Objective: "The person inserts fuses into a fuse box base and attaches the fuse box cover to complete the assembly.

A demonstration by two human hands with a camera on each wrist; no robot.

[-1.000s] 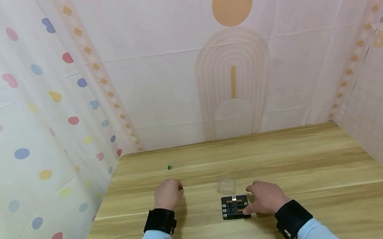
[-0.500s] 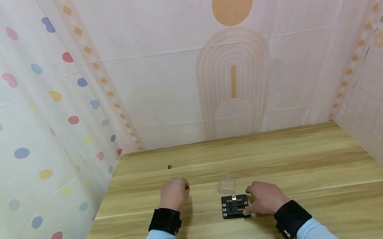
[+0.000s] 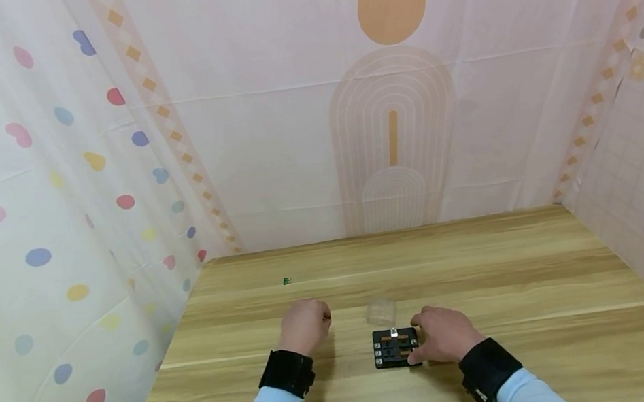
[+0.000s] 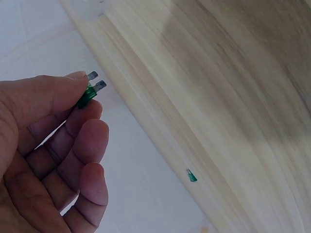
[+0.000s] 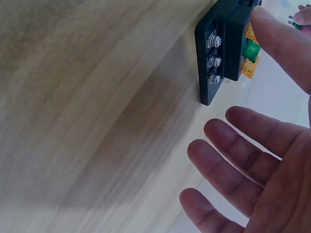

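Between thumb and index finger my left hand (image 3: 305,327) pinches a green blade fuse (image 4: 88,95), its two metal prongs sticking out past the thumb. My right hand (image 3: 447,333) is at the right side of a black fuse block (image 3: 389,360) on the table. In the right wrist view its thumb lies against the block's top, while the other fingers stay apart from it, extended and spread. Orange fuses and a green fuse (image 5: 251,50) sit in the block, and screw terminals (image 5: 214,61) line its edge. A second green fuse (image 4: 192,175) lies on the table towards the back left.
A clear plastic cover (image 3: 381,313) lies just behind the fuse block. The wooden table (image 3: 491,259) ends at a patterned curtain (image 3: 263,134) at the back, with more curtain on the left and right.
My left hand has moved to the right, nearer the fuse block, with the green blade fuse in its pinch. My right hand has hardly moved and the block stays in place.
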